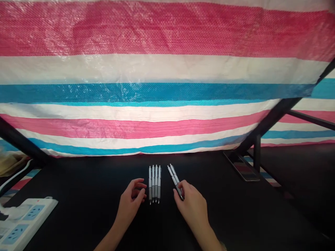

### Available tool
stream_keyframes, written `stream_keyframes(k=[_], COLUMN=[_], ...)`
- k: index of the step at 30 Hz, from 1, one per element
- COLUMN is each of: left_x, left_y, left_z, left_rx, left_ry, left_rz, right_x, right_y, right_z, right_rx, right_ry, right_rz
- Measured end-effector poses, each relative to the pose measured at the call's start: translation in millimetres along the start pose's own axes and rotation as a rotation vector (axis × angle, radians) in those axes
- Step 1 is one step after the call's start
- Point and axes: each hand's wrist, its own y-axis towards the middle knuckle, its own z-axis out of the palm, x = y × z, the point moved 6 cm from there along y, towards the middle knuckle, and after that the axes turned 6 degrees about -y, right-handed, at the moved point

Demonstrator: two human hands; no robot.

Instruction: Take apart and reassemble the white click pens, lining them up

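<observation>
Several white ballpoint pens (pixel 155 184) with grey grips lie side by side in a row on the black table, tips toward me. Just left of that row is my left hand (pixel 132 197), fingers loosely curled and apart from the thumb, holding nothing. To the right, two more pens of the same kind (pixel 173 176) lie slanted together, their upper ends pointing away and to the left. My right hand (pixel 192 202) has its thumb and fingers around their lower ends, which the fingers partly hide.
A white power strip (pixel 34 216) with a plug in it sits at the left edge of the black table (pixel 89 181). A phone (pixel 242 165) lies at the right, near a dark frame leg (pixel 258 151). Striped sheeting (pixel 157 69) hangs behind the table.
</observation>
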Motion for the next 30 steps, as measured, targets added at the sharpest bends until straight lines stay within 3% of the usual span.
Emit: stream_keyframes(k=[7, 16, 24, 30], left_x=[-6.1, -9.1, -9.1, -2.7], left_y=[-18.2, -19.9, -15.6, -9.7], left_z=[5.1, 4.0, -6.2, -8.0], left_rx=[-0.048, -0.090, -0.149, -0.113], left_ry=[-0.046, -0.051, -0.115, -0.250], left_rz=[0.091, 0.073, 0.062, 0.015], right_x=[-23.5, -18.4, -12.3, -2.4], right_y=[11.1, 10.4, 7.4, 4.3], right_z=[6.5, 7.9, -1.4, -16.1], right_rx=[-0.002, 0.003, -0.059, -0.004], right_ry=[-0.245, -0.331, -0.145, 0.234], right_rz=[0.051, 0.018, -0.032, -0.040])
